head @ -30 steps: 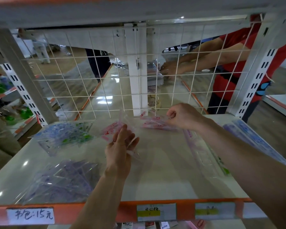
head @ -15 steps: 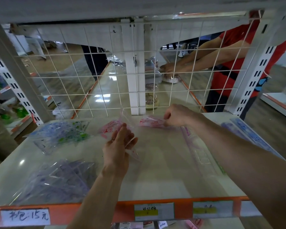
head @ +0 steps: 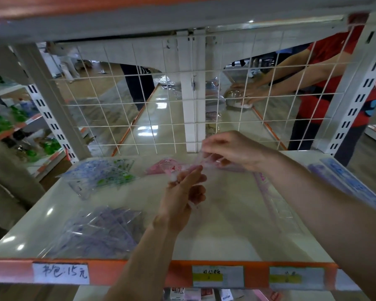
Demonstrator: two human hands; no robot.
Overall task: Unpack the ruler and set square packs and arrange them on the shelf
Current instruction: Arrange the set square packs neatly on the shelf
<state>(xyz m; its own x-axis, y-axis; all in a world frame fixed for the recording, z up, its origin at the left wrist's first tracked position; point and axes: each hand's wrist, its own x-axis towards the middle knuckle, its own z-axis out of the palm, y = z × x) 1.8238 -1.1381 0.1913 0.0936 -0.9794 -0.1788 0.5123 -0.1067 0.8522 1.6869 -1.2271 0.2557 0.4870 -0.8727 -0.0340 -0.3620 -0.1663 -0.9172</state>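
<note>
Where the two hands meet: middle of the frame, just above the back part of the shelf (head: 226, 235).
Left hand (head: 180, 198): fingers curled, thumb and fingertips pinching the clear wrapper of the pink pack (head: 167, 167) at its lower edge.
Right hand (head: 232, 151): reaching in from the right of the frame, fingertips pinched on the same wrapper at its upper edge.
Pink pack: stretched between both hands, its pink end low over the shelf left of them; whether it touches the shelf cannot be told.
Green-and-blue packs (head: 102, 174): lying flat at middle left.
Purple packs (head: 100, 231): loose heap at lower left, near the orange front rail.
Pink rulers (head: 276, 205): lying lengthwise under the right forearm.
Blue rulers (head: 345, 183): along the shelf's right edge.
Wire grid (head: 117, 105): upright behind the shelf.
Person in red (head: 326, 61): upper right, beyond the grid.
</note>
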